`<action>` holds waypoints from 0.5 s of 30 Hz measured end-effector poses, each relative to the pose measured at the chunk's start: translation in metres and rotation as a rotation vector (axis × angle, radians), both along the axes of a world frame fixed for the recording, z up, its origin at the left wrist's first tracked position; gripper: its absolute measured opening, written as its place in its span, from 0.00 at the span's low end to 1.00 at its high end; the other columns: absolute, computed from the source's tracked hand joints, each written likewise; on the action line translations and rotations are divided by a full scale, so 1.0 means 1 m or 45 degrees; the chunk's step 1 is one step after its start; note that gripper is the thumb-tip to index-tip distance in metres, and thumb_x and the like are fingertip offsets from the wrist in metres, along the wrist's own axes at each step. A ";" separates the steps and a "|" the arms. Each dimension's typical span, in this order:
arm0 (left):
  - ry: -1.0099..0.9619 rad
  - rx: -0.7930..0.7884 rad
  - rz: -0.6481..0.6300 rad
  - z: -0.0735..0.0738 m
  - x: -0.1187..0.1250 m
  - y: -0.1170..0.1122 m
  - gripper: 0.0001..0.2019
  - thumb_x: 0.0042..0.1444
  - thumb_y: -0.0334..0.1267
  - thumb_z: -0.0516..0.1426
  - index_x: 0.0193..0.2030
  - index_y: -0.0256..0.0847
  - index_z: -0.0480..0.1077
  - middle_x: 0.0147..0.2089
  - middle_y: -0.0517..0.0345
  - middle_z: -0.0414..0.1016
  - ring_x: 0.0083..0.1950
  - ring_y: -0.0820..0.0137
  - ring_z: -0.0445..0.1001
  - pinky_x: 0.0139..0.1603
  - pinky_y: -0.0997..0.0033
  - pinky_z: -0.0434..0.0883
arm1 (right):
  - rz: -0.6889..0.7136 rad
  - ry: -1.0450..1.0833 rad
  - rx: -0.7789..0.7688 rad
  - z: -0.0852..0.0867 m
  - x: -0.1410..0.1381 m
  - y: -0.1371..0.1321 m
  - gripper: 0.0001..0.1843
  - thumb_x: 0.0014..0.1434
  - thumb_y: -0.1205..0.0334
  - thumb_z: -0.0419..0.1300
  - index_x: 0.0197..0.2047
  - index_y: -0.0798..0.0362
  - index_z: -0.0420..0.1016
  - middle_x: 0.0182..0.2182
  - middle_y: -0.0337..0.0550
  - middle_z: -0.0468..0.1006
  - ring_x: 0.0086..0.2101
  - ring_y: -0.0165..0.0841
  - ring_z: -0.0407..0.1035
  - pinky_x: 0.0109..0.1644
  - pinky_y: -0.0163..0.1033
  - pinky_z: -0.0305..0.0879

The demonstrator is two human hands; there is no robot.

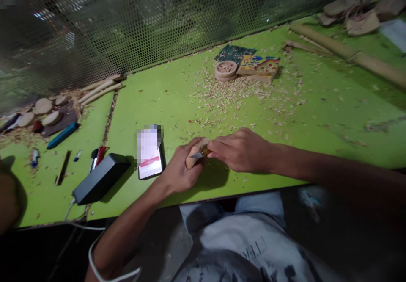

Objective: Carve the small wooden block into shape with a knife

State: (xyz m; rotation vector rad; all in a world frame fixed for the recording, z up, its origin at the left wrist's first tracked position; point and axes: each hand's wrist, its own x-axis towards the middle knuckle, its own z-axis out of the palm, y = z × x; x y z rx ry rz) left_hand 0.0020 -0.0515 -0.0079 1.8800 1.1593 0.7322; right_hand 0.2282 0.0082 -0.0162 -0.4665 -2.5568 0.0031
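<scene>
My left hand (180, 170) is closed around a small round piece of pale wood (194, 151), held on edge near the front of the green table (285, 117). My right hand (241, 150) is closed on a small knife (200, 154); its short metal blade lies against the wood, and the handle is hidden in my fist. Both hands touch over the wood. Wood shavings (228, 93) are scattered across the table beyond my hands.
A phone (149, 153) lies left of my hands, beside a dark power bank (100, 178) with a white cable. A carved wooden disc (226, 70) and painted blocks (258, 67) sit farther back. Wooden slices, sticks, a blue pen and small tools lie at left. A mesh screen backs the table.
</scene>
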 end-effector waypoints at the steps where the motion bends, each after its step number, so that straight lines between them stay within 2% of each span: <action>1: -0.002 -0.042 -0.011 0.001 0.000 -0.001 0.15 0.55 0.30 0.55 0.49 0.40 0.72 0.41 0.58 0.74 0.39 0.68 0.70 0.43 0.65 0.68 | 0.003 -0.016 -0.014 0.001 0.001 0.001 0.20 0.80 0.55 0.45 0.47 0.54 0.76 0.29 0.38 0.81 0.24 0.27 0.66 0.29 0.40 0.44; 6: -0.067 -0.226 0.069 0.001 -0.002 0.003 0.08 0.57 0.36 0.56 0.43 0.39 0.73 0.39 0.59 0.74 0.36 0.70 0.67 0.39 0.67 0.66 | -0.081 -0.087 -0.047 0.001 0.001 0.005 0.23 0.80 0.53 0.43 0.47 0.52 0.77 0.29 0.40 0.80 0.25 0.28 0.65 0.30 0.41 0.42; 9: -0.117 -0.330 0.145 -0.001 -0.004 0.008 0.08 0.55 0.38 0.57 0.38 0.38 0.73 0.33 0.60 0.72 0.33 0.71 0.65 0.35 0.69 0.64 | -0.144 -0.113 -0.065 -0.002 -0.002 0.010 0.25 0.80 0.52 0.41 0.48 0.53 0.77 0.31 0.42 0.81 0.26 0.29 0.66 0.30 0.41 0.42; 11: -0.179 -0.446 0.159 -0.001 -0.005 0.009 0.09 0.53 0.39 0.58 0.38 0.38 0.74 0.32 0.59 0.72 0.32 0.71 0.66 0.33 0.69 0.63 | -0.194 -0.142 -0.134 -0.004 0.002 0.023 0.25 0.79 0.51 0.41 0.49 0.53 0.76 0.31 0.42 0.81 0.26 0.29 0.66 0.29 0.40 0.43; 13: -0.257 -0.534 0.121 0.000 -0.006 0.006 0.13 0.54 0.42 0.59 0.44 0.37 0.75 0.35 0.56 0.76 0.34 0.69 0.70 0.35 0.68 0.66 | -0.362 -0.139 -0.244 -0.005 0.013 0.045 0.24 0.79 0.52 0.42 0.50 0.54 0.75 0.29 0.41 0.79 0.23 0.29 0.62 0.28 0.38 0.43; 15: -0.307 -0.538 0.087 0.000 -0.008 0.002 0.19 0.56 0.44 0.60 0.51 0.36 0.75 0.39 0.53 0.78 0.37 0.66 0.74 0.38 0.66 0.69 | -0.629 -0.059 -0.303 -0.004 0.027 0.068 0.22 0.78 0.53 0.44 0.49 0.56 0.75 0.24 0.39 0.74 0.20 0.29 0.56 0.27 0.37 0.44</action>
